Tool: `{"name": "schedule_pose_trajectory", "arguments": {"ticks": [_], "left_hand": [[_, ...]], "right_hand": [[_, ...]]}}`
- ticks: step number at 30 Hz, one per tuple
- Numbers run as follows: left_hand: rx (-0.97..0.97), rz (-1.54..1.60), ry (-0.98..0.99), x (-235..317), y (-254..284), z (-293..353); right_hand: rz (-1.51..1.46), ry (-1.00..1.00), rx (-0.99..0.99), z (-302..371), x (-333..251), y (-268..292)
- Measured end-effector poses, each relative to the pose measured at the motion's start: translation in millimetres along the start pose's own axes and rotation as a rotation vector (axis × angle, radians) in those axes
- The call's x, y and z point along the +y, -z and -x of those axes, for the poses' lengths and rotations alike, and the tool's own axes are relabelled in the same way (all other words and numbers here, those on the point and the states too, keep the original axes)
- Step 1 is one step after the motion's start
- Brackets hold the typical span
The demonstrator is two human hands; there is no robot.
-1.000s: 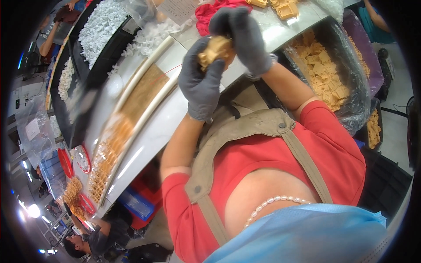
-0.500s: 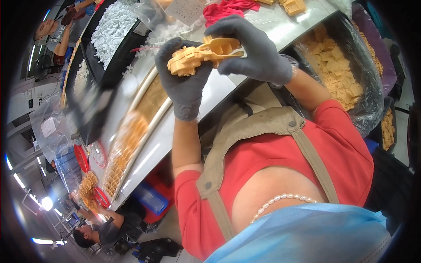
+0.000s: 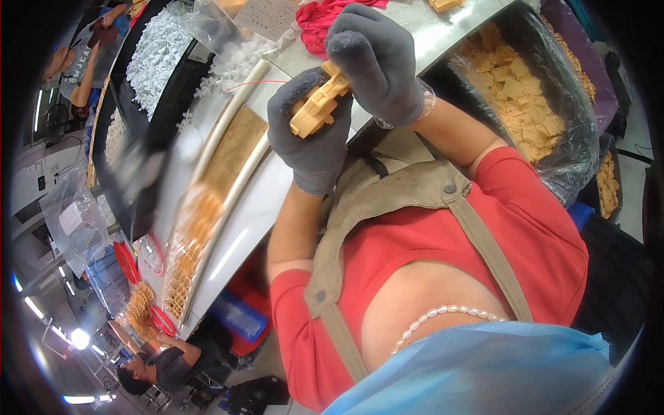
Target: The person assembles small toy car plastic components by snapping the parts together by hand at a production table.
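Yellow plastic part (image 3: 318, 111) in the left hand's grasp

The left hand (image 3: 315, 155), in a grey glove, is wrapped around the body of the yellow plastic part, holding it up in front of the wearer's chest. The right hand (image 3: 384, 66), gloved alike, has its fingers curled at the part's far end — whether they are pinching it cannot be told, since the glove hides the contact.

Just beyond the part, a crumpled pinkish-red cloth (image 3: 315, 24) lies on the white table (image 3: 238, 232). To the part's left, a brown strip (image 3: 238, 145) runs between pale rails, with orange-yellow lattice pieces (image 3: 194, 225) lower along it. Farther left and beyond are loose white pieces (image 3: 238, 62), then a black tray heaped with small white parts (image 3: 159, 59).

Well to the part's right is a heap of flat yellow pieces (image 3: 515, 97) in a dark crate lined with clear plastic (image 3: 570, 155). Below and left of the part — well apart from it — sits a blue box (image 3: 238, 315), and past that a co-worker in dark clothing (image 3: 169, 366).
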State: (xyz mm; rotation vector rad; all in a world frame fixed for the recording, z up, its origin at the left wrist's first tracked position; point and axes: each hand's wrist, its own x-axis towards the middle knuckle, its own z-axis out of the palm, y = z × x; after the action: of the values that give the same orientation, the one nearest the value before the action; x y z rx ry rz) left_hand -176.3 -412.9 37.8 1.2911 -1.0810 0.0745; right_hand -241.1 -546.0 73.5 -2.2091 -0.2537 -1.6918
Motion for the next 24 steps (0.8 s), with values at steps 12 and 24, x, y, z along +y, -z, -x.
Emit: {"name": "schedule_pose_trajectory", "arguments": {"ticks": [12, 24], "left_hand": [[-0.078, 0.593, 0.439, -19, 20, -21], [-0.002, 0.362, 0.432, -24, 43, -22]], "right_hand": [[-0.233, -0.53, -0.306, 31, 8, 0], [0.024, -0.814, 0.049, -29, 163, 38]]}}
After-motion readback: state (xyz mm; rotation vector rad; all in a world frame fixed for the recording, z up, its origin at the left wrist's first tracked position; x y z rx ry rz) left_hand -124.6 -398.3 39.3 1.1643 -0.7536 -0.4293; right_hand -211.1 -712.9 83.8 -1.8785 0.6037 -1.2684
